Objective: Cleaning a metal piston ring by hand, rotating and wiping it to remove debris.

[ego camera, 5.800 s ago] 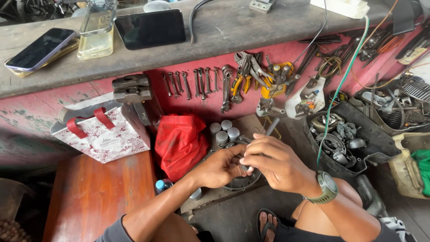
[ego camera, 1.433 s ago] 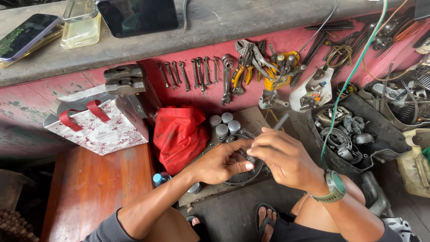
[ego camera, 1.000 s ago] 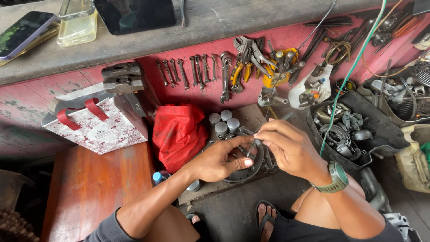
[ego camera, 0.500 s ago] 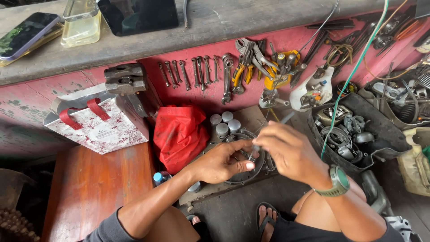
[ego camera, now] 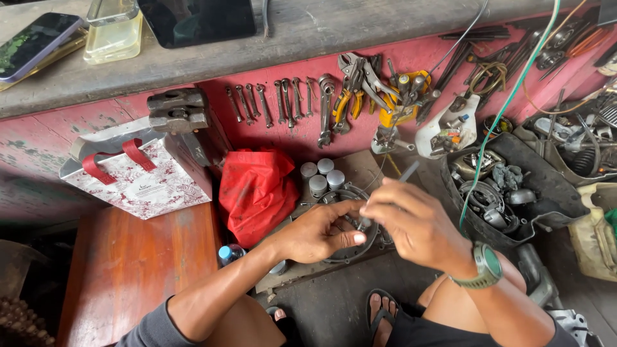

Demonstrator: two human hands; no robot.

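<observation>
Your left hand [ego camera: 321, 232] rests on the round metal part [ego camera: 350, 222], fingers curled over its near rim and pressing it down, so this hand is closed on the part. Your right hand [ego camera: 411, 222] is just beside it, to the right of the part, and its fingertips are pinched together on a thin grey tool [ego camera: 389, 193] whose upper end sticks out above the knuckles, while the tip goes down into the middle of the part. The part lies flat on a dirty board [ego camera: 308, 273] in front of your knees. I judge it to be stiff and rather heavy for its size, probably oily, so it may slip; take it by the outer rim, not by the small pieces inside, which I cannot see clearly. The tool looks light and rigid; hold it low, near the tip. Left of the part lies a red cloth bag [ego camera: 257, 189], soft and crumpled. Just behind the part stand some small grey cylinders [ego camera: 319, 175]. Right of the part is a black tray of engine parts [ego camera: 508, 193]. Farther behind, wrenches and pliers [ego camera: 321, 103] hang on the red bench front.
</observation>
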